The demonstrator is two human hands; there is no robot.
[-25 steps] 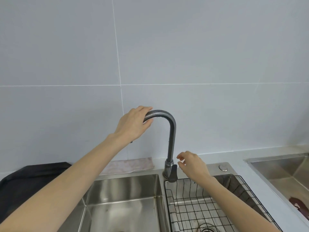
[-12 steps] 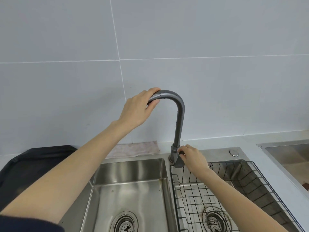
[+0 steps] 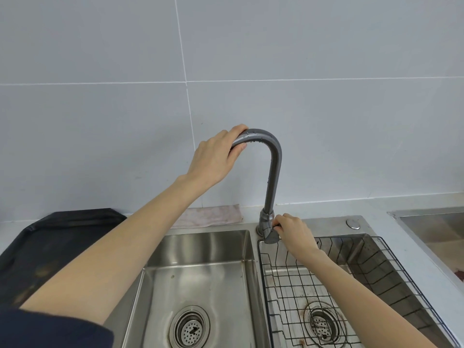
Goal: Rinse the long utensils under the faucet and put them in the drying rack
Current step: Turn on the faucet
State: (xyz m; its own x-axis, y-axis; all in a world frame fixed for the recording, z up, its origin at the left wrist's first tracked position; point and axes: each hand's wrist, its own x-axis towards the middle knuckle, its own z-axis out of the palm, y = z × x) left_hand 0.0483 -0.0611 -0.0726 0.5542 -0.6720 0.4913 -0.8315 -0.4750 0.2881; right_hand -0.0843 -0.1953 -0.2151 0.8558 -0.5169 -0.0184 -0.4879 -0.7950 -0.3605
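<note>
A dark grey gooseneck faucet (image 3: 273, 172) rises behind the double sink. My left hand (image 3: 216, 156) grips the spout's curved end, which points left over the left basin (image 3: 195, 277). My right hand (image 3: 293, 231) holds the faucet lever (image 3: 271, 236) at the base, fingers curled round it. No water runs. A black wire drying rack (image 3: 371, 272) sits in the right basin, with nothing in it. No long utensils show in this view.
A black tray (image 3: 55, 237) lies on the counter at left. A pale cloth (image 3: 213, 217) lies behind the left basin. A second steel basin (image 3: 437, 229) is at far right. A round button (image 3: 352, 223) sits on the sink deck.
My right hand reached left and took hold of the faucet lever. The view tilted down, showing both drains. My left hand stayed on the spout.
</note>
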